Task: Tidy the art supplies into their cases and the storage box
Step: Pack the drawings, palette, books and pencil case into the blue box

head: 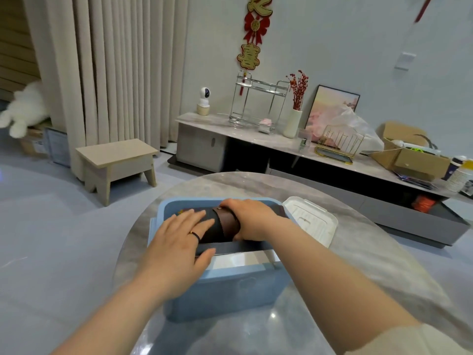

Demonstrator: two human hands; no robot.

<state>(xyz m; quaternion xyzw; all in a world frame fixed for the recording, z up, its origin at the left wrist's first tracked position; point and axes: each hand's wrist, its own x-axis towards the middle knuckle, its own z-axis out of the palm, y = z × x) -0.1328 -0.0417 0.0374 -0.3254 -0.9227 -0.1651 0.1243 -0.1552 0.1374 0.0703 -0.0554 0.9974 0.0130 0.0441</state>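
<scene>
A light blue storage box (225, 290) stands open on the round marble table (332, 278). Inside it lies a dark rolled case (222, 226) with a brown leather strap around it. My left hand (179, 237) lies flat on the roll's left part, fingers straight, thumb over a thin flat item at the box's near wall. My right hand (250, 219) grips the roll's right part, fingers curled over the top and thumb underneath. The roll's right end is hidden behind that hand.
The box's white lid (312, 221) lies on the table just right of the box. Beyond the table are a wooden stool (117, 165) on the left and a long low cabinet (281, 147) with a vase, racks and cardboard boxes.
</scene>
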